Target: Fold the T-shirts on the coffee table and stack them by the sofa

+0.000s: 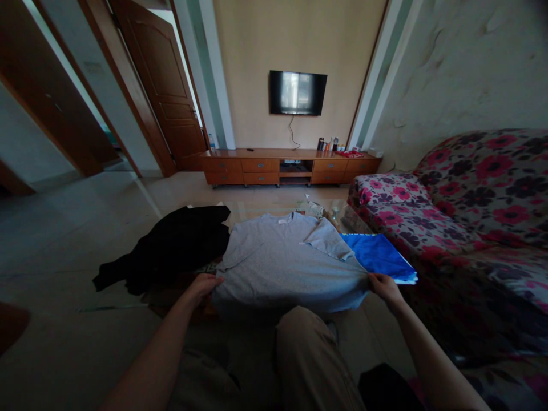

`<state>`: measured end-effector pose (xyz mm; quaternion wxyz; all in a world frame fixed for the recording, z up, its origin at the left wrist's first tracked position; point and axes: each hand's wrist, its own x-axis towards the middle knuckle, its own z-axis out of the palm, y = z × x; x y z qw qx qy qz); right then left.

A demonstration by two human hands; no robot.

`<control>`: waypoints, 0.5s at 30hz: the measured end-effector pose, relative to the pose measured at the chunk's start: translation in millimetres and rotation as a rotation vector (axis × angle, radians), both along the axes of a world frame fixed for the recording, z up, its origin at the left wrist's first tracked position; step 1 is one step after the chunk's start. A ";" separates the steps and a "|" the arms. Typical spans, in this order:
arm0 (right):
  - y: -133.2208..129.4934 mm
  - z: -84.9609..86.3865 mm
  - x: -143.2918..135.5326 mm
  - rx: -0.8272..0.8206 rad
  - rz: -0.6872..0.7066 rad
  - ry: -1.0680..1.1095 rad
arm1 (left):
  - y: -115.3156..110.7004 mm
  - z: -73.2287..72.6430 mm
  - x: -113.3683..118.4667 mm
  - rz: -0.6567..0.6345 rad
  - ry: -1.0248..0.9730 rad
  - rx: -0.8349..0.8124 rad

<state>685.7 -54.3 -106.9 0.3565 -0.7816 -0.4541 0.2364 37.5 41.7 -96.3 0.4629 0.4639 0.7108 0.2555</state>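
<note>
A grey short-sleeved T-shirt (278, 268) lies spread in front of me, its collar at the far side and its lower part hanging toward my knees. My left hand (204, 285) pinches the shirt's left edge. On the opposite side, my right hand (385, 287) grips the right edge, pulling the cloth out to a point. The shirt's right sleeve is laid over its body. To the left is a crumpled black garment (180, 245). A folded blue cloth or packet (379, 257) sticks out to the right, partly under the shirt.
A flower-patterned sofa (462, 217) stands close on the right. Beyond the shirt is a glass (335, 210) near some clutter. A wooden TV cabinet (261, 166) with bottles and cans runs along the far wall, under a television (298, 93). My knee (303, 331) is just below the shirt.
</note>
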 end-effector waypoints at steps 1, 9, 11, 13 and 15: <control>0.2 -0.5 0.7 0.006 0.002 0.035 | 1.2 -1.8 -0.6 0.006 0.001 -0.007; 10.3 -21.9 0.8 0.105 -0.082 0.076 | 5.4 -11.0 -6.6 0.003 0.018 -0.012; 7.3 -26.9 -1.0 0.155 -0.063 0.148 | 5.4 -10.4 -7.5 0.006 0.034 0.001; 0.9 -28.9 -3.8 0.180 -0.018 0.241 | 5.8 -10.0 -8.5 0.009 0.053 0.013; -7.1 -28.3 -6.0 0.171 0.051 0.332 | 7.3 -10.7 -9.4 0.007 0.066 0.012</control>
